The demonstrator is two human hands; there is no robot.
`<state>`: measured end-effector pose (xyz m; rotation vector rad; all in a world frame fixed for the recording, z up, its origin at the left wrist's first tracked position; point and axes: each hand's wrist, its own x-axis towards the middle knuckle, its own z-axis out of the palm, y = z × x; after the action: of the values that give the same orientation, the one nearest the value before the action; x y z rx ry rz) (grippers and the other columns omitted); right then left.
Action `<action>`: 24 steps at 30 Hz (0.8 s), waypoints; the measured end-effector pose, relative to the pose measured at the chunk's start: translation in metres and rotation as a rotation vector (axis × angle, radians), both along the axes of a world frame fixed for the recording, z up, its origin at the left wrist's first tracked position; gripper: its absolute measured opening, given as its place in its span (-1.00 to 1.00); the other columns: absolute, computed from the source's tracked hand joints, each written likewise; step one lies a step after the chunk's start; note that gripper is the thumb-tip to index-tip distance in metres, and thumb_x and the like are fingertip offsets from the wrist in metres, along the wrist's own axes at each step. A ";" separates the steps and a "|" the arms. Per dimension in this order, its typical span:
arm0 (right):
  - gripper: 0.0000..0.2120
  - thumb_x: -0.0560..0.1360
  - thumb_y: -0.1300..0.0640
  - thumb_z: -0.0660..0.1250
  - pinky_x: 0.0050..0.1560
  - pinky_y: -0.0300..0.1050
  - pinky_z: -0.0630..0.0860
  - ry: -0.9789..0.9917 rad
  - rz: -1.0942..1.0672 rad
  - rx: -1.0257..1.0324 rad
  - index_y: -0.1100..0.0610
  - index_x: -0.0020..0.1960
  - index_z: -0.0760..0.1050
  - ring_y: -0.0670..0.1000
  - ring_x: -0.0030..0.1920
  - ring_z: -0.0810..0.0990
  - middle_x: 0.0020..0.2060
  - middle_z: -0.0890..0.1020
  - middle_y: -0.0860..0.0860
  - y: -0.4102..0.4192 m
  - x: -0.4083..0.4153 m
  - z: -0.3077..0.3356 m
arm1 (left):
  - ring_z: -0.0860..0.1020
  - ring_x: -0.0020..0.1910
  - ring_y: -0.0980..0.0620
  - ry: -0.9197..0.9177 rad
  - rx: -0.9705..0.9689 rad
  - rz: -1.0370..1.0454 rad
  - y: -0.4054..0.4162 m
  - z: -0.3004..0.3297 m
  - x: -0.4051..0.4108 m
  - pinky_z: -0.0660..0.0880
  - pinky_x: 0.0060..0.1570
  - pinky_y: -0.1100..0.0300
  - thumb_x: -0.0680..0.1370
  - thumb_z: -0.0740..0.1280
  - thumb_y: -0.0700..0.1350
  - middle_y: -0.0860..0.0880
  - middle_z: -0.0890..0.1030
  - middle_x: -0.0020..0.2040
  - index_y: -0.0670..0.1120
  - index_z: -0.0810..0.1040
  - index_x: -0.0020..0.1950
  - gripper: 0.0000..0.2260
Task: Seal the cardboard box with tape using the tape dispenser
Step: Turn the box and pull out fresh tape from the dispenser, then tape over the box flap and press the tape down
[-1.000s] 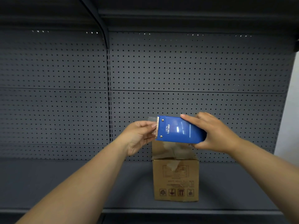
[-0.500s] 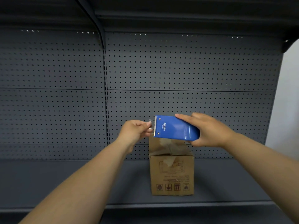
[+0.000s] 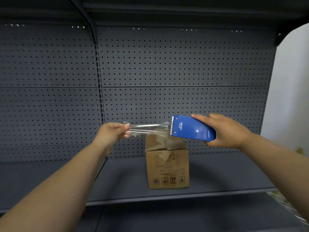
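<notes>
Shelving of dark grey metal filled the view: a perforated back panel (image 3: 167, 67) rose behind a flat grey shelf (image 3: 225, 173), and another shelf overhung the top. A pale wall (image 3: 291, 91) showed past the unit's right edge.

On the shelf stood a small brown cardboard box (image 3: 167, 171), upright, with printed handling symbols along the bottom of its front face and crumpled old clear tape across its top flaps.

Above the box, the right hand (image 3: 229, 131) was closed around a blue handheld tape dispenser (image 3: 192, 128), its toothed cutting edge pointing left. The left hand (image 3: 112, 133) pinched the free end of a strip of clear tape (image 3: 147, 128), which stretched level between the two hands, clear of the box. The hands were held apart at the strip's two ends.
</notes>
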<state>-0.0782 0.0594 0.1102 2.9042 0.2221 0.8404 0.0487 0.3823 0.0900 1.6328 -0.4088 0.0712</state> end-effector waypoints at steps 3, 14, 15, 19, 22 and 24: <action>-0.10 0.30 -0.02 0.39 -0.16 -0.16 0.41 0.022 -0.020 -0.003 -0.37 0.40 -0.12 -0.05 -0.14 0.37 -0.16 0.37 -0.09 -0.013 -0.008 -0.007 | 0.57 -0.27 0.00 0.019 0.014 -0.015 -0.011 -0.007 -0.003 0.47 0.22 0.02 0.52 0.34 -0.13 -0.10 0.63 -0.20 -0.21 0.60 -0.10 -0.85; -0.13 0.30 -0.10 0.36 -0.13 -0.11 0.46 0.053 -0.034 -0.010 -0.46 0.31 -0.20 -0.03 -0.10 0.39 -0.13 0.41 -0.07 -0.044 -0.013 -0.020 | 0.51 -0.37 0.05 0.146 0.063 0.057 -0.058 -0.036 0.000 0.46 -0.31 0.31 0.52 0.36 -0.15 -0.09 0.60 -0.29 -0.26 0.60 -0.09 -0.84; -0.14 0.30 -0.10 0.36 -0.13 -0.11 0.46 0.057 -0.036 -0.012 -0.45 0.33 -0.18 -0.03 -0.10 0.39 -0.12 0.41 -0.07 -0.046 -0.011 -0.021 | 0.51 -0.38 0.06 0.167 0.059 0.070 -0.061 -0.038 0.003 0.47 -0.34 0.32 0.51 0.37 -0.16 -0.09 0.60 -0.30 -0.27 0.60 -0.08 -0.84; -0.14 0.31 -0.13 0.36 -0.10 -0.10 0.48 0.086 -0.050 -0.030 -0.43 0.36 -0.16 -0.04 -0.06 0.39 -0.09 0.42 -0.09 -0.052 0.001 -0.023 | 0.49 -0.42 0.07 0.239 0.053 0.131 -0.072 -0.043 0.012 0.49 -0.37 0.30 0.50 0.39 -0.19 -0.09 0.59 -0.34 -0.25 0.58 -0.14 -0.88; -0.15 0.33 -0.13 0.37 -0.08 -0.11 0.48 0.114 -0.038 -0.026 -0.43 0.36 -0.16 -0.05 -0.04 0.39 -0.07 0.43 -0.09 -0.055 0.012 -0.022 | 0.48 -0.44 0.07 0.243 0.107 0.183 -0.077 -0.045 0.019 0.51 -0.33 0.25 0.49 0.39 -0.20 -0.09 0.58 -0.38 -0.22 0.58 -0.24 -0.86; -0.16 0.33 -0.13 0.37 -0.09 -0.14 0.46 0.127 -0.023 -0.028 -0.43 0.35 -0.15 -0.05 -0.04 0.39 -0.06 0.43 -0.09 -0.056 0.018 -0.022 | 0.48 -0.46 0.05 0.227 0.163 0.205 -0.078 -0.046 0.021 0.54 -0.22 0.17 0.49 0.39 -0.20 -0.09 0.57 -0.40 -0.21 0.57 -0.31 -0.82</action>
<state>-0.0599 0.0036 0.0882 2.9309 0.2098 0.6443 0.0702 0.3045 0.0439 1.8167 -0.0739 0.0057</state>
